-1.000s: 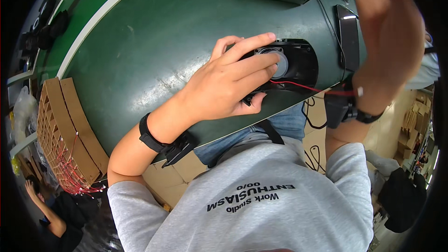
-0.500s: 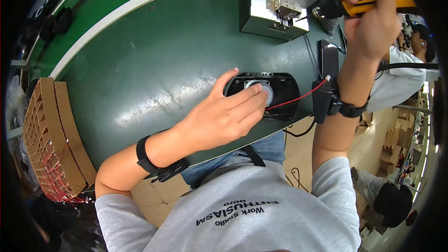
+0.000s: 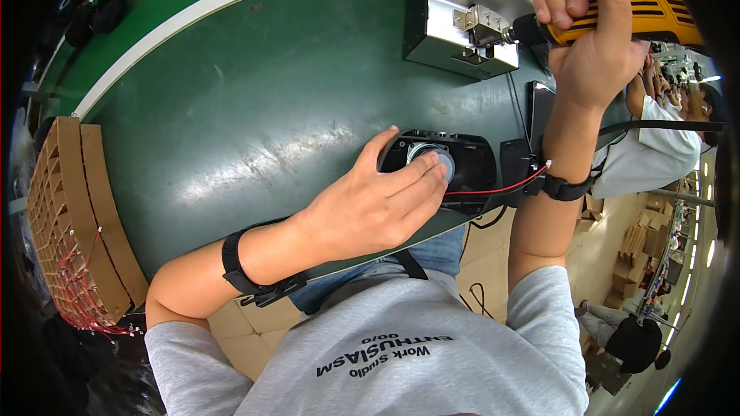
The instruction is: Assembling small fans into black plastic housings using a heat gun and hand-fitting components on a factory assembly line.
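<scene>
- Clearly, two hands, well apart: the left hand [image 3: 378, 204] lays its fingers over one round speaker [image 3: 449, 160]; its thumb is hidden, so whether it grips, I cannot tell.
- One black housing [image 3: 475, 163] holds that speaker, on the near right part of one green table [image 3: 270, 100].
- One red lead [image 3: 501, 187] trails right from it.
- The right hand [image 3: 592, 54], far right, is wrapped around one yellow-and-black electric screwdriver [image 3: 655, 6], tip at one silver box [image 3: 443, 35].
- Left: one divided cardboard tray [image 3: 112, 219].

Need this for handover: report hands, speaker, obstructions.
Left hand: fingers on speaker in black housing. Right hand gripping yellow power tool, nose by silver box. Red wire crosses housing's right edge.
</scene>
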`<action>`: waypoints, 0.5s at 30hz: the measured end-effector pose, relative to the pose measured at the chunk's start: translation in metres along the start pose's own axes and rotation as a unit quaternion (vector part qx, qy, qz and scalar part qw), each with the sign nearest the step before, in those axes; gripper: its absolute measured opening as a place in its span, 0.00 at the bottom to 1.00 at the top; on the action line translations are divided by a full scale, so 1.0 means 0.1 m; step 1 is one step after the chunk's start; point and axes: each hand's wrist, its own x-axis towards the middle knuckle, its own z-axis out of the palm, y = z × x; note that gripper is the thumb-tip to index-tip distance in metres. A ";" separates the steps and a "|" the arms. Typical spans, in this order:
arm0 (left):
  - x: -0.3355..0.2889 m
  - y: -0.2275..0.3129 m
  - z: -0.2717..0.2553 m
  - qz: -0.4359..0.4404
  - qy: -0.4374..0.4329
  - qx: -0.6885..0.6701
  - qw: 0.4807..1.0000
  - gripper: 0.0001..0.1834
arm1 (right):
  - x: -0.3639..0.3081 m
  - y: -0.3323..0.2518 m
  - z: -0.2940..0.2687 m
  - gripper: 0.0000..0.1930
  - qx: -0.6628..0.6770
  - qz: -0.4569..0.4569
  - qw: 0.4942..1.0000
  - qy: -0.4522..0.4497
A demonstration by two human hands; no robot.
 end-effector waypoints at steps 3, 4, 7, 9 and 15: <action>-0.02 0.00 -0.01 -0.001 -0.001 0.006 1.000 0.10 | -0.06 -0.02 -0.15 0.13 0.050 0.053 0.996 -0.055; -0.03 0.00 -0.02 0.001 -0.003 0.012 1.000 0.10 | -0.11 -0.03 -0.19 0.19 0.080 0.072 0.989 -0.099; 0.01 -0.01 0.01 0.008 -0.003 0.002 1.000 0.10 | -0.27 -0.48 -0.07 0.16 0.106 0.114 0.982 -0.110; -0.01 -0.01 -0.02 0.002 -0.007 0.001 1.000 0.11 | -0.41 -0.70 0.00 0.15 0.149 0.127 0.969 -0.148; -0.05 0.01 0.04 0.001 0.003 -0.005 1.000 0.12 | -0.59 -0.67 0.14 0.22 0.036 0.062 0.935 -0.348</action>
